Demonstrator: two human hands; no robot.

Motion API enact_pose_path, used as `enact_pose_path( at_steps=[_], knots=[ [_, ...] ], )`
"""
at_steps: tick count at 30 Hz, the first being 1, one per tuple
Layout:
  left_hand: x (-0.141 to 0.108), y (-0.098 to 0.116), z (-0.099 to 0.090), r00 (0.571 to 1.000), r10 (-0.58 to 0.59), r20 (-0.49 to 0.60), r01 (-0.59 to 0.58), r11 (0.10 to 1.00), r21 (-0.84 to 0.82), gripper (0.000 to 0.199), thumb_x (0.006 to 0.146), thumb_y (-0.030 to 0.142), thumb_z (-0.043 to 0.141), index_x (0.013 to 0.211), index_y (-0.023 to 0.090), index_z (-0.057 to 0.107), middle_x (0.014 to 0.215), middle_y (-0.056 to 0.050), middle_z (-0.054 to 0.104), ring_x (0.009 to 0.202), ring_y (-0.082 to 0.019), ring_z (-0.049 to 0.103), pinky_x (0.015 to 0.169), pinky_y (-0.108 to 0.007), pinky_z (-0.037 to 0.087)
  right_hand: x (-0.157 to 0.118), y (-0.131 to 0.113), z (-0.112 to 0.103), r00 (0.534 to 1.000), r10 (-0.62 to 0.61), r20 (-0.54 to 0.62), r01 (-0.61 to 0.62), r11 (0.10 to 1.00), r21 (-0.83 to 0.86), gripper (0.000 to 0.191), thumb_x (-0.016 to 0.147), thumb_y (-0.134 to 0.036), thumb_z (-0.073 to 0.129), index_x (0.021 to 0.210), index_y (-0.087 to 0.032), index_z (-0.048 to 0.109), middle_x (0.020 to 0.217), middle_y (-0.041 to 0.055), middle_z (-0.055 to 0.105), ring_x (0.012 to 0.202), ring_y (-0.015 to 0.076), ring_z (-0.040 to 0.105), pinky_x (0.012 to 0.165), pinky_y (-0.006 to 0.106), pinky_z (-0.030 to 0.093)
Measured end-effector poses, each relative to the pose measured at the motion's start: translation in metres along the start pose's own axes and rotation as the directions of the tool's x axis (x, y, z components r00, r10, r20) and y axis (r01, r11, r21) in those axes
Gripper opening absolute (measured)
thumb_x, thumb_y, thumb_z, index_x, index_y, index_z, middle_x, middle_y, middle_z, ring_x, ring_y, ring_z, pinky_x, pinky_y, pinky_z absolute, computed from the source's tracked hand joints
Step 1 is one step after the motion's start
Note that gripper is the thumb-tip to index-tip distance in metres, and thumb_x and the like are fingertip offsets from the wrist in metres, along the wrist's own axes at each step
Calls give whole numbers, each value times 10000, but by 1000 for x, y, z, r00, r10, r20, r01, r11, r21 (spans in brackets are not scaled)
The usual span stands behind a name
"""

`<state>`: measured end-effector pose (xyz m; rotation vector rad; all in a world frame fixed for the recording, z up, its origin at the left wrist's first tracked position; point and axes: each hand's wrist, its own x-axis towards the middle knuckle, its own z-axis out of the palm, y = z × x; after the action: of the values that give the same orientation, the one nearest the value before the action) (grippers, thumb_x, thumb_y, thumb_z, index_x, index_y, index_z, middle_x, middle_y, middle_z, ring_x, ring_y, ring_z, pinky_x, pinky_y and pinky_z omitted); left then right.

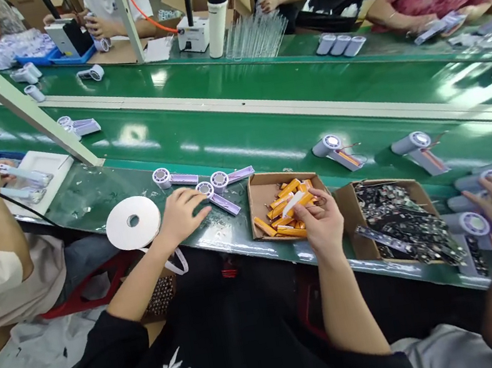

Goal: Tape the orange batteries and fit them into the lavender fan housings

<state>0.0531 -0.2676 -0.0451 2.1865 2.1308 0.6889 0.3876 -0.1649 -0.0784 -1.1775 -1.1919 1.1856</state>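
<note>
Right hand [322, 221] pinched white strip [293, 203] over cell box [257, 191], handy for picking. Left hand [181, 214] lay open, gripping nothing, fingertips at fan shell [219, 199], tape roll [133, 222] at 9 o'clock.

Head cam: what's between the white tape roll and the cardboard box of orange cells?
The left hand, resting by a lilac fan half-shell, lies between white tape roll and cardboard box, in the head view.
</note>
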Motion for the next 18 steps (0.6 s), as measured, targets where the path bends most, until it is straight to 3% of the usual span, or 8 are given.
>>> enact_pose_path(
  at_steps=[3, 5, 8, 10, 12, 15, 18],
  knots=[
    [68, 25, 20, 982, 62, 180, -82, 991, 103, 351, 1048, 435, 600, 1307, 259, 758, 1451, -93, 668, 1360, -323, 524, 1110, -485, 472, 4, 0, -7, 999, 16, 45, -15, 1000, -2, 694, 693, -507, 941, 1232, -208, 621, 795, 17, 785, 705, 228, 786, 714, 353, 666],
    [102, 34, 32, 941, 48, 335, -117, 975, 189, 360, 1036, 443, 619, 1315, 261, 756, 1522, -113, 612, 1382, -363, 513, 1072, -499, 494, 2, 0, -14, 999, 14, 49, -14, 1000, -3, 692, 713, -517, 924, 1249, -211, 609, 815, 21, 791, 734, 239, 796, 737, 369, 671],
    [133, 38, 46, 863, -10, 505, -150, 950, 275, 355, 992, 408, 685, 1243, 177, 782, 1362, -200, 688, 1261, -389, 614, 998, -484, 533, -6, 2, -18, 997, -1, 72, 2, 1000, -12, 657, 748, -503, 902, 1260, -216, 607, 910, 54, 810, 803, 256, 811, 778, 394, 682],
    [145, 36, 51, 833, -9, 553, -180, 941, 286, 287, 929, 308, 749, 1145, 127, 805, 1166, -214, 747, 1137, -376, 676, 949, -458, 552, -10, 4, -16, 994, -13, 108, 15, 1000, -21, 607, 773, -488, 883, 1250, -220, 620, 935, 62, 812, 829, 263, 813, 792, 406, 688],
    [156, 31, 53, 821, 36, 570, -231, 934, 272, 216, 872, 185, 757, 1072, 129, 814, 1093, -193, 760, 1100, -349, 687, 941, -423, 551, -11, 6, -13, 988, -23, 150, 28, 999, -30, 566, 795, -481, 865, 1242, -225, 631, 905, 53, 806, 835, 268, 814, 790, 410, 692],
    [183, 22, 56, 818, 126, 561, -305, 923, 236, 268, 868, 121, 690, 1107, 165, 802, 1181, -160, 749, 1196, -309, 640, 1007, -379, 520, -7, 10, -11, 976, -16, 219, 29, 998, -53, 547, 821, -478, 843, 1261, -230, 633, 904, 46, 807, 852, 271, 817, 814, 424, 695],
    [218, 11, 62, 817, 188, 545, -340, 920, 193, 321, 869, 181, 694, 1176, 206, 785, 1268, -133, 729, 1253, -278, 591, 1073, -356, 479, -2, 12, -12, 966, -4, 260, 29, 995, -94, 558, 839, -502, 825, 1285, -226, 633, 958, 64, 816, 888, 280, 820, 844, 442, 693]
  ],
)
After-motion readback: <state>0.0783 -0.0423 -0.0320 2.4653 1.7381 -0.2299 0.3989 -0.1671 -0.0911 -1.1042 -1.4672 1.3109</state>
